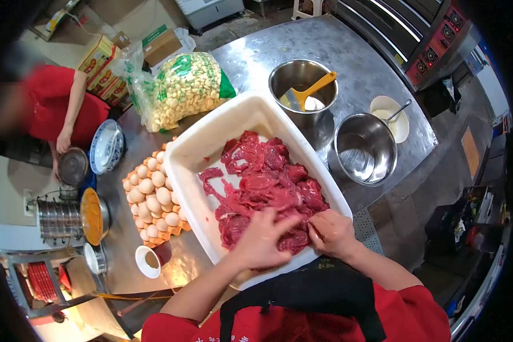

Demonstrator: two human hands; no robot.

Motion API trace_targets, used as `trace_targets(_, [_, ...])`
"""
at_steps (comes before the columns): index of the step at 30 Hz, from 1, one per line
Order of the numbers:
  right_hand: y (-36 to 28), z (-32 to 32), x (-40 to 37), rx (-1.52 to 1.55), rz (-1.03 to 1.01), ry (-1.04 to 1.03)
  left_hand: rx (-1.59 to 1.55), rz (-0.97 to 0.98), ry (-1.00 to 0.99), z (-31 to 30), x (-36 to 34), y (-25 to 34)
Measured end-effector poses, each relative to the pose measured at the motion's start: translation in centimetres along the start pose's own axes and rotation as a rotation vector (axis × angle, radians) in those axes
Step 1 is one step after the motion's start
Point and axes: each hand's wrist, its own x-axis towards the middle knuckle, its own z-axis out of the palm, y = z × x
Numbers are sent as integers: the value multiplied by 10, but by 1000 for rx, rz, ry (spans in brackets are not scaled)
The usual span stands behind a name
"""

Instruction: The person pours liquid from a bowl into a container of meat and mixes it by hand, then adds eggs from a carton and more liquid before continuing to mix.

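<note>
1. Plainly, the tub [191,154] is smooth white plastic, roundly rectangular, on a metal surface [256,48].
2. Inside the tub, the meat [262,185] looks raw, red and wet, heaped in soft, ragged pieces.
3. Left grip [265,239]: fingers splayed over the meat.
4. Right grip [332,233]: curled inward at the tub's side; I cannot tell whether it pinches meat.

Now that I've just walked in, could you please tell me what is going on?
Someone is handling raw red meat in a white tub. The left hand is spread over the meat; the right hand is curled at its near right edge, though whether its grip holds a piece is unclear. Eggs sit beside the tub.
</note>
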Motion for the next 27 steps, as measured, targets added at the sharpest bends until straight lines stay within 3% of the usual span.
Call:
trace_targets(2, [3, 0, 0, -37, -6, -33, 51, 81, 130, 23, 14, 6])
trace_targets(5, [1, -1, -2, -125, 26, -112, 286, -76, 145, 26, 55, -11])
trace_targets(9, [-5, 4, -3, -230, 91, -190, 530, -72, 359, 12, 100, -59])
trace_targets(13, [-6, 4, -3, -242, 129, -198, 638, -396, 391, -46, 122, -111])
trace_targets(18, [-6, 5, -2, -215, 142, -164, 479, -676, 40, -72, 66, -103])
trace_targets(21, [-7, 6, -4, -194, 162, -187, 337, -620, -128, -45, 30, -92])
trace_targets(27, [-6, -2, 8, -183, 153, -237, -14, -569, -52, -20, -18, -21])
